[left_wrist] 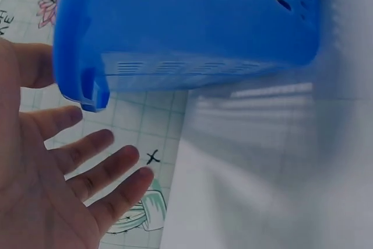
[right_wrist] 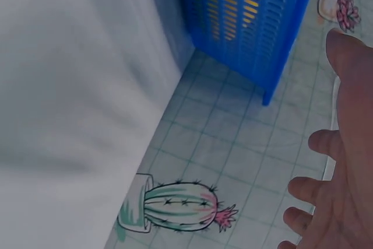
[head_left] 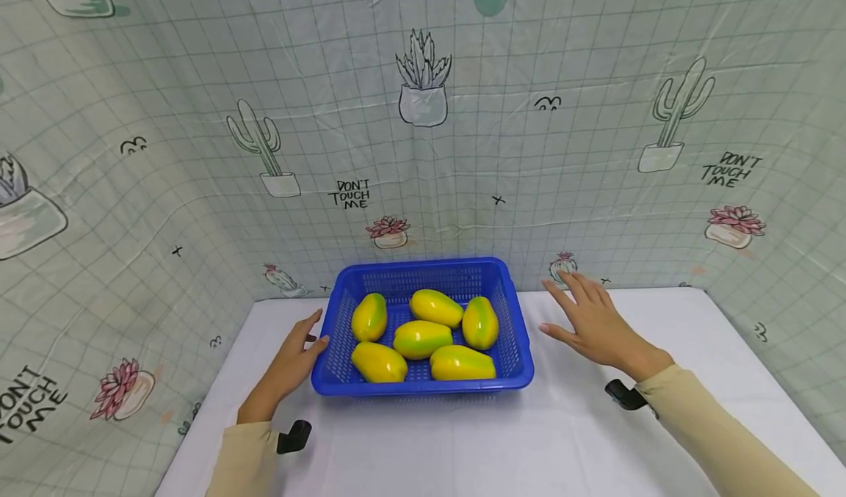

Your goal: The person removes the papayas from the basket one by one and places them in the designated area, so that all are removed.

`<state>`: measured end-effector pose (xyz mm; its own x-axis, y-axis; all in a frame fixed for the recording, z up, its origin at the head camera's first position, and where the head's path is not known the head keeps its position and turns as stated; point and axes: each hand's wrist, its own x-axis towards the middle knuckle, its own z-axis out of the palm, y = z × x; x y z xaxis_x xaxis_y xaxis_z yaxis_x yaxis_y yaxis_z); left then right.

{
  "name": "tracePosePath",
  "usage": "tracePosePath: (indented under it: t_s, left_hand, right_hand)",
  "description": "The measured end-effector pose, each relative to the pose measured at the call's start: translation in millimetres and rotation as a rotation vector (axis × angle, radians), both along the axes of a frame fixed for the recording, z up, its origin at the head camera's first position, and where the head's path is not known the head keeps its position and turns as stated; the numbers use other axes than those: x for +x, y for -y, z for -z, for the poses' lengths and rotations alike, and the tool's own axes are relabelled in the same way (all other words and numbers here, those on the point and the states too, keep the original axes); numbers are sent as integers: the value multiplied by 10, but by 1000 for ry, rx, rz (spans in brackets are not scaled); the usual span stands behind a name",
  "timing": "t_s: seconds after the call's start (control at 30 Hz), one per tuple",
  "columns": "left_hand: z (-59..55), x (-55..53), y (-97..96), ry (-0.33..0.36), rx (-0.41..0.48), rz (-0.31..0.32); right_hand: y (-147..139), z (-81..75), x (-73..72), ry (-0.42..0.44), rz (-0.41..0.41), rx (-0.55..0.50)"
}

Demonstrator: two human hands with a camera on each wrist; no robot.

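Note:
A blue plastic basket (head_left: pixel 423 388) with slotted walls stands on the white table. Inside it lie several glossy yellow-green fruits shaped like papayas, among them one at the middle (head_left: pixel 423 339) and one at the front right (head_left: pixel 462 363). My left hand (head_left: pixel 294 357) is at the basket's left rim, fingers spread and loosely bent. In the left wrist view its thumb (left_wrist: pixel 36 65) comes right up to the rim, and the other fingers extend beneath the rim's corner. To the right of the basket, my right hand (head_left: pixel 598 332) hovers apart from it, palm down, fingers spread and holding nothing.
A white cloth covers the table (head_left: pixel 423 445). Behind and at both sides hangs a pale gridded curtain (head_left: pixel 496 152) printed with cacti and lettering. Each wrist carries a small black device, one on the left (head_left: pixel 294 437) and one on the right (head_left: pixel 625 395).

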<state>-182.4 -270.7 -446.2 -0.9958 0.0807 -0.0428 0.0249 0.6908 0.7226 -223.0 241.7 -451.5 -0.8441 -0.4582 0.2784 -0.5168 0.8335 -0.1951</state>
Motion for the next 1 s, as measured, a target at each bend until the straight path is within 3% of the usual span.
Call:
tracePosePath:
  t_s: [0.2, 0.43, 0.6, 1.0]
  left_hand:
    - [0, -7, -12, -10, 51, -37]
    - [-22, -1, -5, 141, 293, -125]
    - [3, -26, 7, 210, 409, -199]
    - [-16, -68, -7, 272, 475, -252]
  right_hand:
    - [122, -80, -42, 10, -20, 14]
    - [253, -124, -112, 4, -56, 37]
    - [338, -171, -160, -13, -83, 63]
    - [624, -307, -296, 20, -159, 168]
